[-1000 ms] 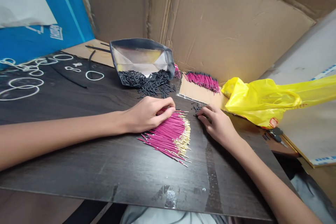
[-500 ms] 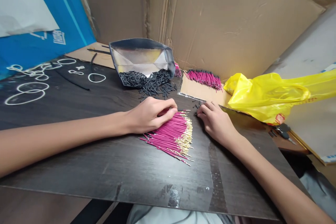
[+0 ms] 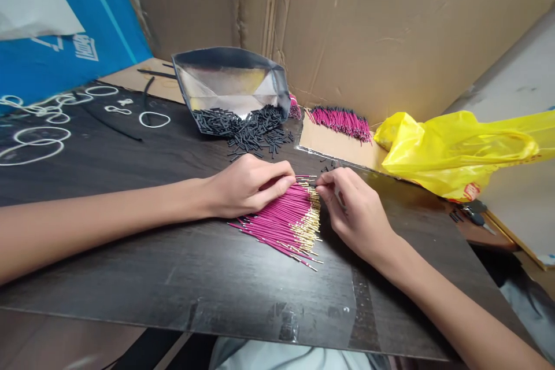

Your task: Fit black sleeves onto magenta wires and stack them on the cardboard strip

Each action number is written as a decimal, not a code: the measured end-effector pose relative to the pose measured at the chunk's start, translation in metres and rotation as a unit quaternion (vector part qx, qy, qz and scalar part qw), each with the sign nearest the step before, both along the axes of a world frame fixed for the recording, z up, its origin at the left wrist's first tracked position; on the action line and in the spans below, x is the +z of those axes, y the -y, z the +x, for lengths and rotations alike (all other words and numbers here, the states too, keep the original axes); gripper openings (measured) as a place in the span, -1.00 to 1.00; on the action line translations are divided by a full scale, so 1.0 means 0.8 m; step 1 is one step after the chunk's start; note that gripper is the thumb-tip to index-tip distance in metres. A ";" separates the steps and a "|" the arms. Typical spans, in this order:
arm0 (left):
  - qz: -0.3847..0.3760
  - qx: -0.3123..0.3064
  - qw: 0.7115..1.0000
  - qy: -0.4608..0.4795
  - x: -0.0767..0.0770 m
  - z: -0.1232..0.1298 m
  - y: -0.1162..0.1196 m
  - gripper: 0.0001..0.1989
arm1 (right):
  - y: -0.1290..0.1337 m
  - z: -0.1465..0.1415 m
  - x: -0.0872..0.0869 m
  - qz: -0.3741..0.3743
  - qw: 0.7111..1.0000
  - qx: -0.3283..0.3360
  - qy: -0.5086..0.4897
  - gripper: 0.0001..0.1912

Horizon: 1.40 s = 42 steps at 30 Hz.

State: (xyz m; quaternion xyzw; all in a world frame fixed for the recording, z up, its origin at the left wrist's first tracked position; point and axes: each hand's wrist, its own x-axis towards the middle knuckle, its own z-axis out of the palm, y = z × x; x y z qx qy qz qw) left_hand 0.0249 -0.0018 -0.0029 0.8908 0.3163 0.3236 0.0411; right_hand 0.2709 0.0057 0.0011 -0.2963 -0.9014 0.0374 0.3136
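Observation:
A fanned bundle of pink wires (image 3: 277, 208) with bare, gold-coloured ends lies on the dark table. Over its upper left part rests my left hand (image 3: 255, 185), thumb and forefinger pinched on a pink wire near the top of the fan. At the wires' metal ends is my right hand (image 3: 351, 196), its fingertips closed round a small black sleeve (image 3: 315, 185), mostly hidden by them. A few loose black sleeves (image 3: 327, 165) lie just behind that hand. More black sleeves (image 3: 255, 130) spill from an open-sided box (image 3: 232, 84) behind my left hand.
Pink wires with black ends (image 3: 340, 123) lie in a row on a cardboard piece (image 3: 333, 149) at the back. A yellow plastic bag (image 3: 451, 153) sits to the right. Rubber bands (image 3: 155, 119) are scattered at left. Cardboard walls (image 3: 359, 29) stand behind.
My right hand has moved left from the loose black sleeves to the wire ends, with its fingertips pinched. My left hand stays on the wires. The view has shifted slightly.

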 end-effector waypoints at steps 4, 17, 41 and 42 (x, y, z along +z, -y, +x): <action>-0.005 -0.008 1.000 0.000 0.001 0.000 0.000 -0.85 | 0.001 0.000 0.001 0.004 1.000 -0.002 0.009 -0.92; -0.015 -0.006 1.000 -0.011 0.000 0.002 0.000 -0.82 | 0.003 0.001 0.000 -0.002 1.000 -0.007 0.013 -0.92; 0.027 -0.007 0.999 -0.034 0.000 0.002 -0.002 -0.81 | 0.008 -0.003 0.003 0.027 0.998 0.034 -0.054 -0.91; 0.044 -0.010 0.998 -0.040 0.000 0.001 -0.002 -0.81 | 0.008 -0.003 0.003 0.008 0.997 0.039 -0.068 -0.90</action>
